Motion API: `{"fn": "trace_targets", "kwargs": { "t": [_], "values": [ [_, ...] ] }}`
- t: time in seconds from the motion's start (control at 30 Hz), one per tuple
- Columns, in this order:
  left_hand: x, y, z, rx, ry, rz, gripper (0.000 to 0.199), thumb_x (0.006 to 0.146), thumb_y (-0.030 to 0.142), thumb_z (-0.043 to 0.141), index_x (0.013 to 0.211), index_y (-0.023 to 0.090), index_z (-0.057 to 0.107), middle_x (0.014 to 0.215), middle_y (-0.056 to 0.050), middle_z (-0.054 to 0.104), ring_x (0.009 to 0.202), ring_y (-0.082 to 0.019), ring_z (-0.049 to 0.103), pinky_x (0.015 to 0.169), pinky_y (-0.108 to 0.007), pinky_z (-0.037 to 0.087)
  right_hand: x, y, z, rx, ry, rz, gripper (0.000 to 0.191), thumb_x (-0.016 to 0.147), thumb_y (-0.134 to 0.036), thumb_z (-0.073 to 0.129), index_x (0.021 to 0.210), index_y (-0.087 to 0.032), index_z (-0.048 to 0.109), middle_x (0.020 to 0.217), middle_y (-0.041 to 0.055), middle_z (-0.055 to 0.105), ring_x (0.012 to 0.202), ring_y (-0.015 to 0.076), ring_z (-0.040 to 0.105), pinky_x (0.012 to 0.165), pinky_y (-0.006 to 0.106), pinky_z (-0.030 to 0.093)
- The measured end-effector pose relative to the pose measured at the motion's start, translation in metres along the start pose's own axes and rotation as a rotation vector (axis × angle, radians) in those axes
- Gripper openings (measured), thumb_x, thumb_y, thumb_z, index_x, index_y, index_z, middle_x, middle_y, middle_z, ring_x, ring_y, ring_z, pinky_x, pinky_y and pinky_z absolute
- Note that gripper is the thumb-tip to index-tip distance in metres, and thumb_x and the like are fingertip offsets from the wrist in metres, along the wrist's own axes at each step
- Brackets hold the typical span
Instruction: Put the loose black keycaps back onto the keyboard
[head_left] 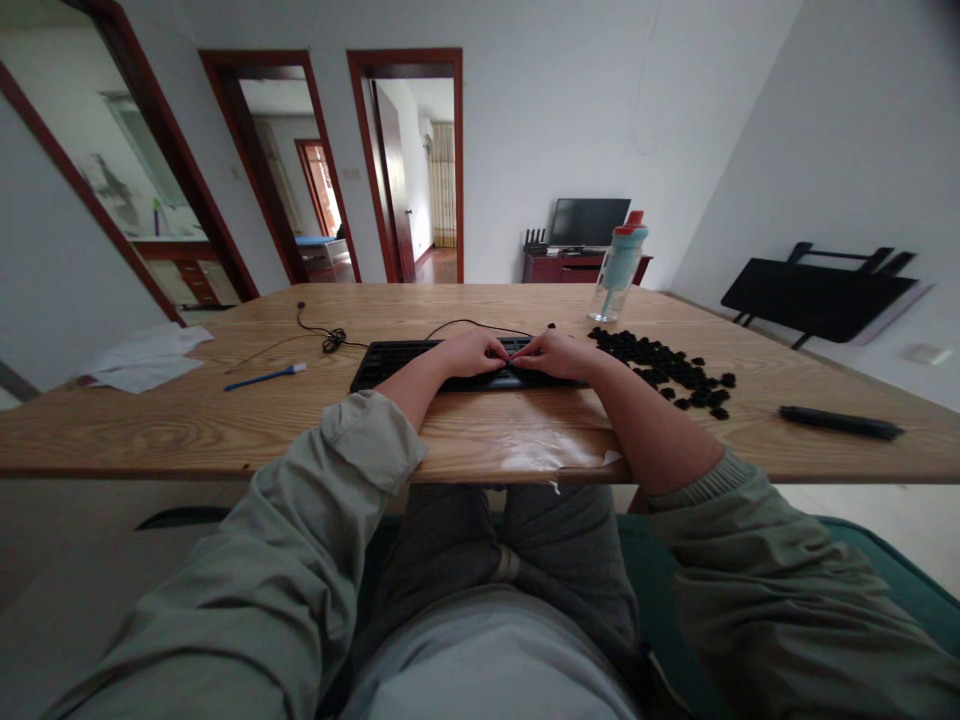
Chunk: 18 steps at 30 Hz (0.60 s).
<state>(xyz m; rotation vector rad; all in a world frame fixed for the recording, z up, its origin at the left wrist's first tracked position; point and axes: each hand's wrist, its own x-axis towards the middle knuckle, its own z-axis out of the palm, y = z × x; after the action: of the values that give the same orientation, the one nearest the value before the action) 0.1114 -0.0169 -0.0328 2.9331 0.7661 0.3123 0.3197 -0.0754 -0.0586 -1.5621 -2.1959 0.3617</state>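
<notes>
A black keyboard point(390, 360) lies on the wooden table in front of me, its cable running off behind it. My left hand point(474, 352) rests over the middle of the keyboard, fingers bent and drawn together. My right hand point(553, 353) meets it from the other side, thumb and fingers pinched close to the left fingertips. Whatever sits between the fingertips is too small and hidden to make out. Beside my right forearm, many loose black keycaps point(675, 372) are spread in a heap.
Left of the keyboard are a blue brush point(262, 377), a coiled cable point(334, 341) and crumpled white paper point(150, 355). A water bottle point(619, 270) stands behind the keycaps. Far right lies a long black object point(840, 422). Clear film point(555, 445) covers the front edge.
</notes>
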Motion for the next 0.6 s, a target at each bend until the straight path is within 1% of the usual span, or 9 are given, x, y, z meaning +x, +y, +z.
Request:
{"fn": "trace_targets", "kwargs": {
  "t": [0.13, 0.3, 0.47, 0.6],
  "values": [
    [-0.0002, 0.0006, -0.0010, -0.010, -0.011, -0.004, 0.030, 0.083, 0.026, 0.059, 0.106, 0.018, 0.078, 0.087, -0.004, 0.074, 0.070, -0.013, 0.060, 0.065, -0.024, 0.041, 0.0005, 0.0020, -0.0002, 0.008, -0.015, -0.024, 0.037, 0.090, -0.040, 0.054, 0.106, -0.019, 0.079, 0.069, 0.0000, 0.061, 0.060, 0.0113, 0.042, 0.059, 0.025, 0.034],
    [-0.0008, 0.0012, -0.0027, -0.010, -0.036, -0.009, 0.033, 0.081, 0.024, 0.060, 0.109, 0.019, 0.077, 0.087, -0.003, 0.074, 0.069, -0.013, 0.060, 0.064, -0.023, 0.040, 0.0020, 0.0040, 0.0007, -0.010, -0.032, -0.054, 0.037, 0.086, -0.037, 0.059, 0.115, -0.022, 0.076, 0.072, -0.0008, 0.064, 0.059, 0.0114, 0.042, 0.057, 0.025, 0.034],
    [-0.0014, 0.0019, -0.0027, 0.026, 0.001, 0.000, 0.034, 0.079, 0.022, 0.060, 0.108, 0.020, 0.077, 0.086, -0.002, 0.074, 0.069, -0.013, 0.059, 0.064, -0.024, 0.040, 0.0022, 0.0042, 0.0012, -0.007, -0.019, -0.073, 0.037, 0.086, -0.036, 0.059, 0.114, -0.019, 0.077, 0.074, 0.0000, 0.065, 0.059, 0.0109, 0.042, 0.058, 0.025, 0.034],
    [-0.0004, 0.0011, -0.0021, 0.034, 0.012, 0.002, 0.036, 0.077, 0.020, 0.058, 0.108, 0.021, 0.078, 0.087, -0.002, 0.074, 0.071, -0.014, 0.059, 0.066, -0.023, 0.041, 0.0023, 0.0050, 0.0016, -0.007, -0.023, -0.067, 0.037, 0.087, -0.035, 0.059, 0.116, -0.020, 0.076, 0.075, 0.0005, 0.066, 0.060, 0.0115, 0.044, 0.060, 0.025, 0.035]
  ]
}}
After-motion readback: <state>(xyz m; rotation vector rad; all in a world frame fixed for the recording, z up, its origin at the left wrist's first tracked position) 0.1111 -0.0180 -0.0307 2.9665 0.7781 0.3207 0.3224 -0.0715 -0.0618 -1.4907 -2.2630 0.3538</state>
